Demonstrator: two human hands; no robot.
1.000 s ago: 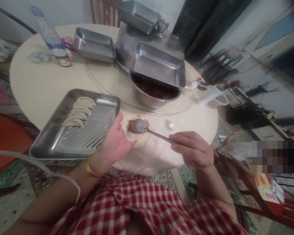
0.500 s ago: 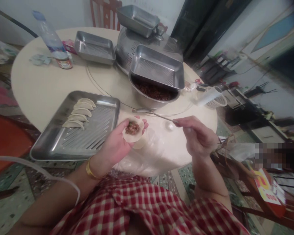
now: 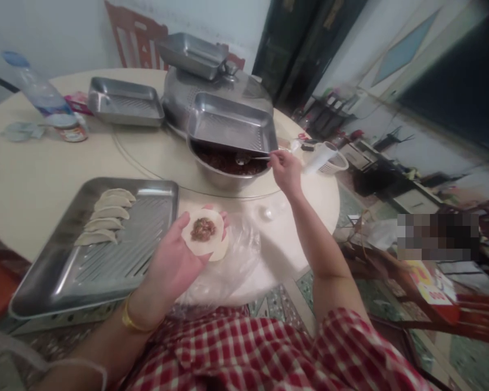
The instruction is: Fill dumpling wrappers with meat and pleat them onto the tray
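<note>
My left hand [image 3: 177, 260] holds a round dumpling wrapper [image 3: 193, 241] on its palm and fingers, with a mound of meat filling [image 3: 204, 229] in the middle. Under it, more wrapper shows beside a clear plastic bag [image 3: 238, 255] on the table. My right hand [image 3: 286, 169] is closed on the handle of a metal spoon [image 3: 244, 159], whose bowl rests in the dark filling of a steel bowl [image 3: 230, 181]. Left of my left hand, several folded dumplings [image 3: 106, 222] lie in a row in a large steel tray [image 3: 146, 209].
An upturned-edge steel tray [image 3: 232, 127] sits over the back of the bowl. Behind stand a large lidded steel pot [image 3: 248, 89] with a tray [image 3: 193, 54] on it, and another tray [image 3: 126, 103]. A bottle [image 3: 44, 98] and jar [image 3: 71, 130] stand at left, a white basket [image 3: 336, 163] at right.
My right hand has moved forward with the spoon, from above the near table to the bowl, and the spoon is now in the filling. The view has shifted; my left hand still holds the filled wrapper.
</note>
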